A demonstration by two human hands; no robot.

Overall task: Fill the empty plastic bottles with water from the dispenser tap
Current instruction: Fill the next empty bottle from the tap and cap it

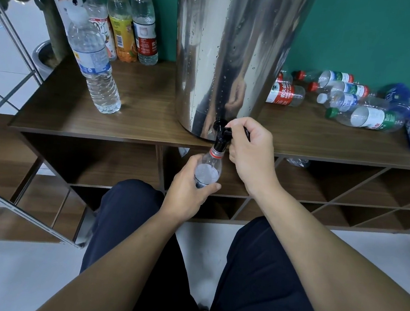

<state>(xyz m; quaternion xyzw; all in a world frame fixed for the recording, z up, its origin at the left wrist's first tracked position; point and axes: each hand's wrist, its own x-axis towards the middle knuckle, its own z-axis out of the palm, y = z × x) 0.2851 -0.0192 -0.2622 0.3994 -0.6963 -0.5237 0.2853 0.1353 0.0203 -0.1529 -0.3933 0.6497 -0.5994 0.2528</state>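
1. One clear bottle (207, 172) with a red neck ring sits right under the black tap (222, 136), mouth up against the spout, just below the worktop (140, 112) edge.
2. Left hand (189, 192) has its grip wrapped round the bottle's body.
3. Right hand (249, 151) has its grip curled on the tap lever.
4. Tap sticks out of the shiny steel dispenser (230, 56).
5. Left of it, five capped bottles (94, 66) stand upright; right of it, a bunch of empties (362, 109) lie on their sides.
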